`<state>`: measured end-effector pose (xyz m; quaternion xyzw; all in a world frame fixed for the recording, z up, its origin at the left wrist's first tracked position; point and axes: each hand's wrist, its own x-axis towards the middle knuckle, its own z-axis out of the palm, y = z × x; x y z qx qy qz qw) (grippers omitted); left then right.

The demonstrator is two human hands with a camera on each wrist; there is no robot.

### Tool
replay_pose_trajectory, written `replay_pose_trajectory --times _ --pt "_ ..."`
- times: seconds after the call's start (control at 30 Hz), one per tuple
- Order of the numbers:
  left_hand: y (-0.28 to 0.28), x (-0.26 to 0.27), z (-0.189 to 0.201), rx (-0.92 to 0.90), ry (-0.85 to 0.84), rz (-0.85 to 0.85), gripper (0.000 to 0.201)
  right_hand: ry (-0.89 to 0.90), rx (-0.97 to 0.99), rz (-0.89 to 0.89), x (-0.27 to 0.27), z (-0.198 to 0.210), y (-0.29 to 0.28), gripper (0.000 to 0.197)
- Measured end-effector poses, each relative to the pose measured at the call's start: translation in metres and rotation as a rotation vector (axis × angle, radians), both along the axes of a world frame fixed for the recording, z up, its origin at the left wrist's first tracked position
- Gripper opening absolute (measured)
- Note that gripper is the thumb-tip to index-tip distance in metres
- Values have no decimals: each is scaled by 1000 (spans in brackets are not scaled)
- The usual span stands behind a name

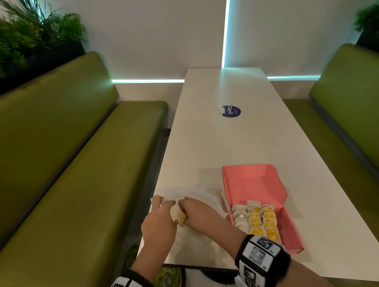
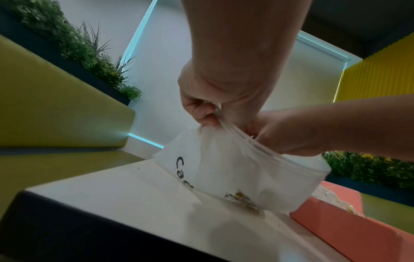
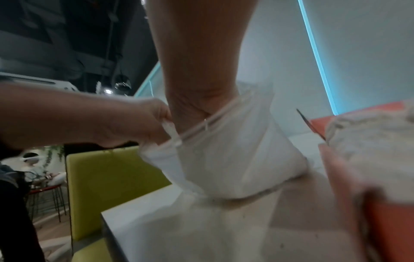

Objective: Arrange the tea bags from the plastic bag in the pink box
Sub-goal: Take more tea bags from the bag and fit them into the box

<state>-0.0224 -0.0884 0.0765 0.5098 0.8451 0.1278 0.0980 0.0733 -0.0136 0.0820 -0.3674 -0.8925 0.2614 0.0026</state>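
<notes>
The translucent plastic bag (image 1: 201,194) lies on the white table (image 1: 218,145) to the left of the pink box (image 1: 254,183). My left hand (image 1: 165,203) pinches the bag's rim (image 2: 226,124) and holds its mouth up. My right hand (image 1: 182,207) reaches into the bag, and a yellow tea bag (image 1: 182,219) shows at its fingers. In the right wrist view the bag (image 3: 235,159) hides those fingers. Rows of white and yellow tea bags (image 1: 259,219) fill the box's tray, and its lid stands open behind.
Green benches (image 1: 78,173) run along both sides of the table. A blue round sticker (image 1: 231,111) lies further up the tabletop. The table's left edge (image 1: 161,167) is close to the bag. Planters with greenery (image 1: 20,43) stand behind the benches.
</notes>
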Motion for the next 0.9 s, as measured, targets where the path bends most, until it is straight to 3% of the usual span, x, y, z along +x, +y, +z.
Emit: replay_pose_trajectory --times 0.07,0.13,0.2,0.4,0.5,0.7,0.9 --pt "2 2 -3 -20 27 -3 53 21 106 15 12 9 -6 12" --pt "4 6 -6 -10 49 5 56 94 123 -38 27 14 -9 29" --pt "5 10 -9 33 63 -3 55 226 73 -117 45 25 -8 24" --pt "2 27 -13 240 67 -49 24 699 -415 -444 111 57 -4 25" --pt "3 35 -9 411 40 -80 17 814 -524 -508 133 67 1 20" --pt "21 52 0 754 -203 -237 27 1047 -695 -610 160 78 7 30" --pt "37 85 23 694 -596 -320 26 1311 -926 -510 182 96 7 25"
